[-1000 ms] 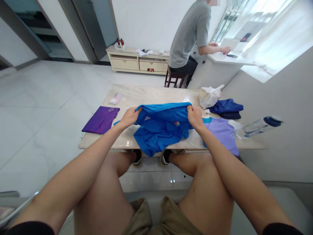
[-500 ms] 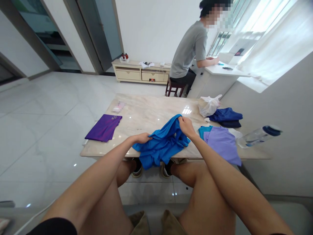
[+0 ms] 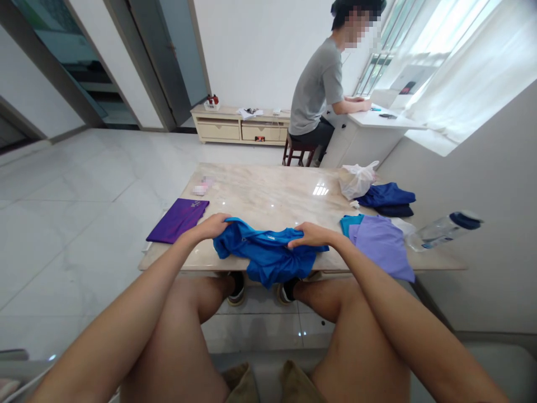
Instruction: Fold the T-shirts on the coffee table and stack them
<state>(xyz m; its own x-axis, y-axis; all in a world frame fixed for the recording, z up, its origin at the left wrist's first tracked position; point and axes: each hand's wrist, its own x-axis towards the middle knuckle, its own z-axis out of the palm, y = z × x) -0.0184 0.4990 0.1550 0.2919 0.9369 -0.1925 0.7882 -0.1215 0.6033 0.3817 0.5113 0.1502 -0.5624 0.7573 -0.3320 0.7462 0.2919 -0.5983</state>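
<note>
A bright blue shirt (image 3: 268, 254) lies crumpled at the near edge of the table, its lower part hanging over. My left hand (image 3: 215, 225) pinches its upper left edge. At the other side, my right hand (image 3: 311, 235) has thumb and fingers on the cloth near the upper right edge, gripping it. Between the hands the edge is stretched out, and a small pale label shows there. A folded purple garment (image 3: 178, 221) lies left of my left hand. To the right of my right hand are a lavender garment (image 3: 381, 243) and a teal one (image 3: 349, 225) partly under it.
The marble-patterned table (image 3: 260, 190) also bears a white plastic bag (image 3: 357, 180), dark blue folded clothes (image 3: 388, 197) and a clear bottle (image 3: 444, 230) with a blue lid. Beyond it, a person in a grey shirt (image 3: 316, 84) sits at a white desk (image 3: 390, 118).
My left hand has moved left and up with the shirt's edge. My right hand has come down and slightly left. The raised cloth is now lower and spread wider between them.
</note>
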